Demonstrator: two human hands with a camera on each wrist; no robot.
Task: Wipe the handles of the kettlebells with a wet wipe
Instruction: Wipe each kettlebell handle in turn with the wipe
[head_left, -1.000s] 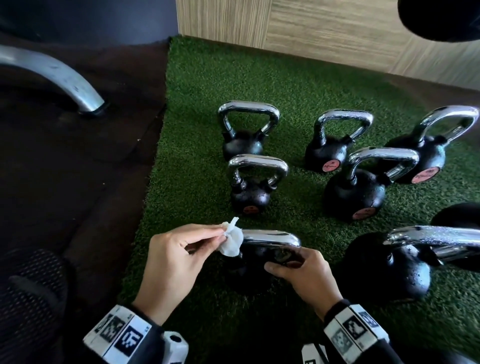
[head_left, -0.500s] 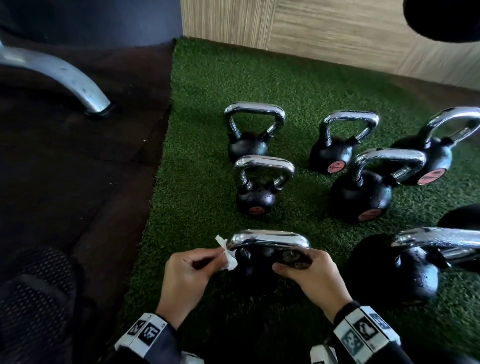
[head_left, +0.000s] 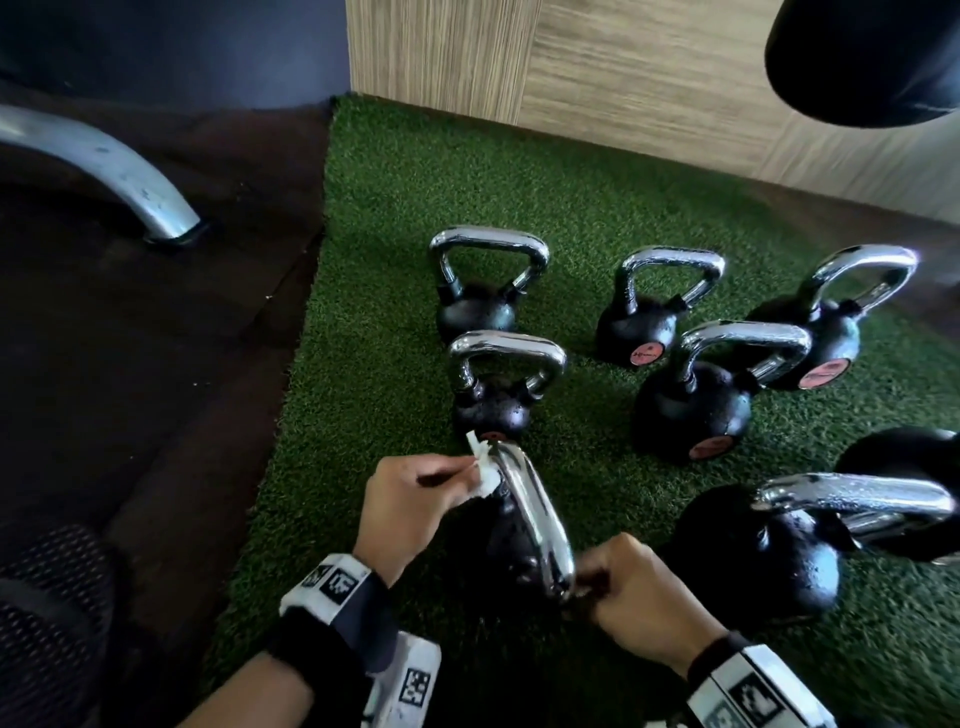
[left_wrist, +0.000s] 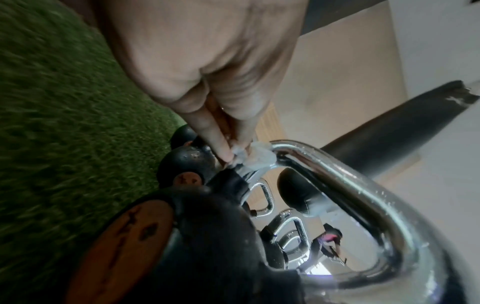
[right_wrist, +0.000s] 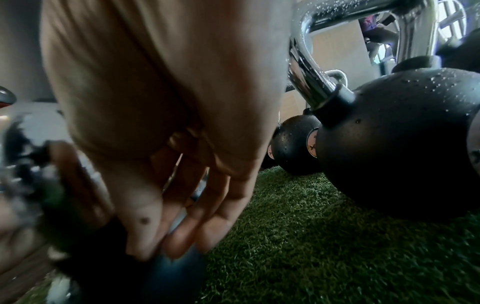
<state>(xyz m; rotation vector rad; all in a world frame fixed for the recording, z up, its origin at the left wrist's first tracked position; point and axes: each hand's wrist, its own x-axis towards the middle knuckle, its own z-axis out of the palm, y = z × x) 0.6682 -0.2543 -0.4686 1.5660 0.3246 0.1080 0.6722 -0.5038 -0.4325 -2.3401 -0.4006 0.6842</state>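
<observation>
The nearest black kettlebell (head_left: 511, 540) stands on the green turf with its chrome handle (head_left: 535, 514) running from far left to near right. My left hand (head_left: 415, 499) pinches a small white wet wipe (head_left: 483, 467) against the far end of that handle (left_wrist: 337, 170); the wipe (left_wrist: 255, 158) wraps the corner there. My right hand (head_left: 639, 592) grips the near end of the handle, fingers curled down along the black body (right_wrist: 171, 273). Both hands sit on either side of this one kettlebell.
Several more chrome-handled black kettlebells stand on the turf (head_left: 395, 218): two (head_left: 491, 384) in line behind, others (head_left: 696, 395) to the right, a large one (head_left: 763, 545) close by my right hand. A dark floor with a metal machine leg (head_left: 114, 176) lies left, a wooden wall (head_left: 623, 67) behind.
The near kettlebell has turned, so its handle now runs front to back instead of sideways. My left hand with the wipe moved to the handle's far corner; my right hand came nearer.
</observation>
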